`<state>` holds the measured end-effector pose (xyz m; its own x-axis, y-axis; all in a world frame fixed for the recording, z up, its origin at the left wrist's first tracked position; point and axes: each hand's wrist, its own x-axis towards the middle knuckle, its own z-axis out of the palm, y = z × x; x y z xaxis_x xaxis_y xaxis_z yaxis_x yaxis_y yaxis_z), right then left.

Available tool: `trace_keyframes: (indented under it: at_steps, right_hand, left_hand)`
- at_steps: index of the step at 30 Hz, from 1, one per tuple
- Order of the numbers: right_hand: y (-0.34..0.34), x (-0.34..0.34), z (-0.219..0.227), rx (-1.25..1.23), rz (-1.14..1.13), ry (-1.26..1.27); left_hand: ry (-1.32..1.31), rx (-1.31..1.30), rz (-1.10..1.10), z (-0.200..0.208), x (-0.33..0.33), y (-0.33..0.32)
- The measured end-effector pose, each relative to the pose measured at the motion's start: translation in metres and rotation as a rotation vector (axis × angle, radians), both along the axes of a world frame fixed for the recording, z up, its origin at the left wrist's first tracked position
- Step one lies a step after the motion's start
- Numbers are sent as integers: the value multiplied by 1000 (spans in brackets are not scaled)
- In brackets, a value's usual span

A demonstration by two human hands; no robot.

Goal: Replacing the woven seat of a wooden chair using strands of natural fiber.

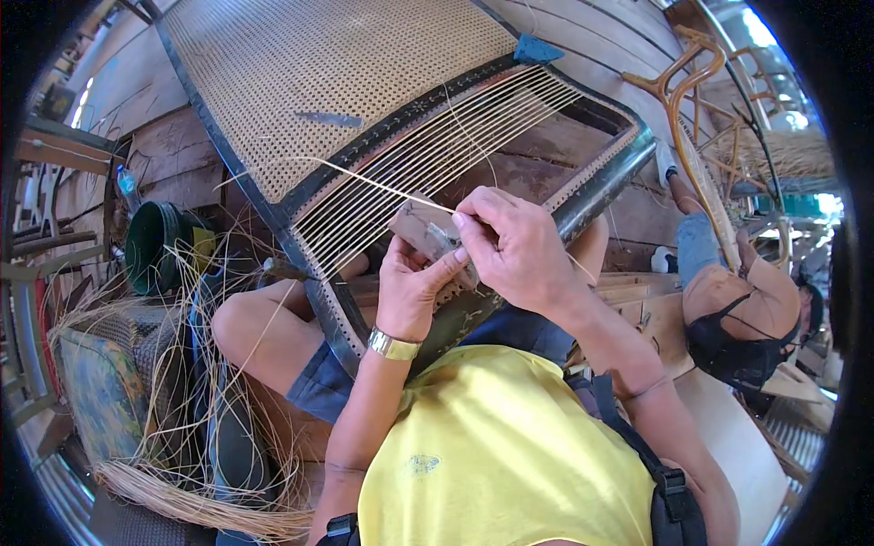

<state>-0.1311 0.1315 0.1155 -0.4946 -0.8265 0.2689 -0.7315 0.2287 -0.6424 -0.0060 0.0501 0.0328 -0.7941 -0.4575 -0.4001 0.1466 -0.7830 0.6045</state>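
My left hand, with a metal watch at its wrist, grips a small brownish wooden block in front of my chest. A pale cane strand crosses the block's top, pinched near the block between the thumb and forefinger of my right hand. What the block carries under my fingertips is partly hidden. Beneath both hands lies a dark chair frame with small holes along its edges. Several parallel cane strands span its nearer opening. Beyond them stretches a finished woven cane panel.
A knife blade lies on the woven panel, and a blue pointed piece rests on the frame. Loose cane strands, a green bucket and a camouflage-patterned cushion are at left. Another person sits at right beside bentwood furniture.
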Motion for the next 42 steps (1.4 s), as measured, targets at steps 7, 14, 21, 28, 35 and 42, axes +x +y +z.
trace_keyframes:
  at_steps: [7, 14, 21, 28, 35, 42]
  right_hand:
    - [8, 2, 0, 137, 1, 114]
    - [23, 2, 4, 161, 62, 187]
    - [36, 4, -11, 181, 75, 232]
    - [42, 11, -20, 173, 76, 219]
    - [44, 22, -21, 88, 1, 183]
    - [47, 28, -27, 68, -27, 146]
  left_hand:
    - [0, -38, 29, 1, 1, 4]
    - [4, -80, -6, 0, 3, 2]
    - [-14, -35, 3, -1, 9, 4]
    - [7, 64, 6, -4, 14, 3]
    - [52, 143, 21, 2, 14, -1]
    - [22, 190, 49, -2, 15, -2]
